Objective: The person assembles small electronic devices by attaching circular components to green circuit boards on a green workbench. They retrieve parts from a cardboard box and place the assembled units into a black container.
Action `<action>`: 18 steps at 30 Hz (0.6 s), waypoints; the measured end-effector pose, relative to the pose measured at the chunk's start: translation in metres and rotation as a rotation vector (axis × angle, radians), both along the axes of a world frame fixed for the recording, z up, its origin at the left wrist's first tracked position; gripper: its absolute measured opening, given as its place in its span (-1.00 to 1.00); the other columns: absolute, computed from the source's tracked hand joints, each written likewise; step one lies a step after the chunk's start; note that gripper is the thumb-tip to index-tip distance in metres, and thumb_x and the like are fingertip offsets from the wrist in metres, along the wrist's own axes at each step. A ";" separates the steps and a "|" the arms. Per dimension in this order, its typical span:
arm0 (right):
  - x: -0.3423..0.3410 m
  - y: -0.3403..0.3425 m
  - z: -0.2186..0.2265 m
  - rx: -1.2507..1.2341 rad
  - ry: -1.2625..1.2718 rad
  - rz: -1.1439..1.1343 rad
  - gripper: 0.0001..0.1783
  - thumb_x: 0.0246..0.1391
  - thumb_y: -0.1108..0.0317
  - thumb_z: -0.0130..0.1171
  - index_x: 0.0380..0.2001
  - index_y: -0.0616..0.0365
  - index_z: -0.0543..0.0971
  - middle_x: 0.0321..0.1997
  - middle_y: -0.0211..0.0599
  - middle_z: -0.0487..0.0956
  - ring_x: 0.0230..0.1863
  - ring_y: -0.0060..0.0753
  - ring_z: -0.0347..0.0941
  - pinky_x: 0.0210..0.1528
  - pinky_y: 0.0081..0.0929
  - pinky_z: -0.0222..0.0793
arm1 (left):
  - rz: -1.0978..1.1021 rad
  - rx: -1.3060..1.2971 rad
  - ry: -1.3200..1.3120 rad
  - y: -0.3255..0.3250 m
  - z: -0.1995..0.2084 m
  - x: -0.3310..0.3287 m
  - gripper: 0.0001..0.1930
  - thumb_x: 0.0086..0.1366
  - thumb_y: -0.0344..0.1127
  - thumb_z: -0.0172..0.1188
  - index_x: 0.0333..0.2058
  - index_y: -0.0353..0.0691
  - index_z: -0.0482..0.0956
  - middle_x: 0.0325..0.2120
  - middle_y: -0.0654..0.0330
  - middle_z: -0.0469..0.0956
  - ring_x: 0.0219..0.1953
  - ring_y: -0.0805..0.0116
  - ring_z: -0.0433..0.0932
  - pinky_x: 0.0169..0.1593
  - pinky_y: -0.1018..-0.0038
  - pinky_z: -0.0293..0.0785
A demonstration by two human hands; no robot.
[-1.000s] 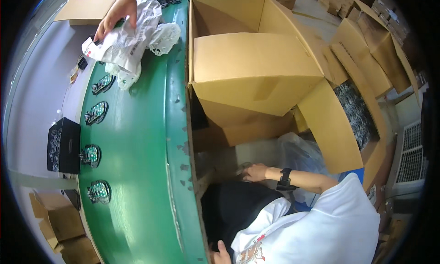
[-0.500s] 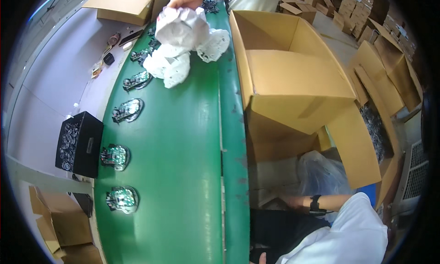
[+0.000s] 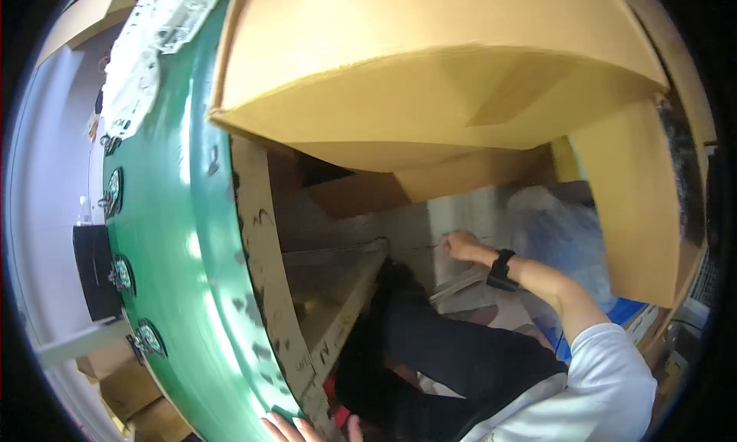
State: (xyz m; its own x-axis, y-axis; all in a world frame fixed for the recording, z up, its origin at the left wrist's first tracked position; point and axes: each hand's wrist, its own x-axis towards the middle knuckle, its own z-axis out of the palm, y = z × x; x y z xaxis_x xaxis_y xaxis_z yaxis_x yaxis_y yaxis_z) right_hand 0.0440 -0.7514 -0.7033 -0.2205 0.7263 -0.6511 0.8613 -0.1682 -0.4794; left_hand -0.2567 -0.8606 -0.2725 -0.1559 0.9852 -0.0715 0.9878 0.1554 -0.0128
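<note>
While the left hand (image 3: 295, 428) rests flat, fingers spread, on the green conveyor belt's (image 3: 180, 288) edge, the right hand (image 3: 459, 245) reaches low under the large brown cardboard box (image 3: 430, 73), fingers loosely curled, empty, touching the grey floor (image 3: 461, 215).

Tan cardboard box (image 3: 430, 66) (open) beside belt (image 3: 176, 235)

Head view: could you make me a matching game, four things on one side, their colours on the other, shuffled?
Things:
1. belt
2. box
3. wristband
4. sleeve

Colours:
A. white
B. brown
C. green
D. black

Pairs: 1-C, 2-B, 3-D, 4-A
</note>
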 end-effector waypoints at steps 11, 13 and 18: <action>-0.068 0.058 -0.206 -0.067 -0.166 0.070 -0.65 -0.01 0.38 0.14 -0.12 0.27 0.60 -0.15 0.02 0.64 -0.05 -0.03 0.58 -0.06 -0.20 0.49 | -0.025 0.041 -0.010 0.002 -0.023 -0.002 0.02 -0.09 -0.30 0.59 0.30 -0.11 0.11 0.28 -0.32 0.16 0.27 -0.42 0.21 0.23 -0.19 0.21; -0.063 0.071 -0.208 -0.063 -0.220 0.021 -0.64 -0.03 0.37 0.15 -0.12 0.27 0.59 -0.14 0.01 0.63 -0.04 -0.03 0.58 -0.05 -0.20 0.49 | -0.044 0.053 -0.044 0.007 -0.031 -0.008 -0.01 -0.12 -0.30 0.60 0.24 -0.12 0.14 0.27 -0.33 0.16 0.25 -0.44 0.23 0.21 -0.20 0.23; -0.077 0.084 -0.229 -0.055 -0.271 -0.001 -0.60 -0.05 0.35 0.18 -0.10 0.26 0.58 -0.12 0.00 0.62 -0.03 -0.03 0.56 -0.04 -0.20 0.48 | -0.051 0.040 -0.014 0.016 -0.032 0.000 -0.19 -0.17 -0.30 0.61 0.02 -0.13 0.25 0.16 -0.27 0.26 0.21 -0.44 0.27 0.18 -0.30 0.23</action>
State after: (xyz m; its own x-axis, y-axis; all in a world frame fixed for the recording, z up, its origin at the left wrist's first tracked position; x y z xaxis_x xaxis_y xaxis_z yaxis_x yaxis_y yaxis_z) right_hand -0.0328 -0.6670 -0.9326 -0.0324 0.6881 -0.7249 0.9568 -0.1884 -0.2216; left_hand -0.2570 -0.8446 -0.3048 -0.1049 0.9939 -0.0337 0.9944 0.1052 0.0067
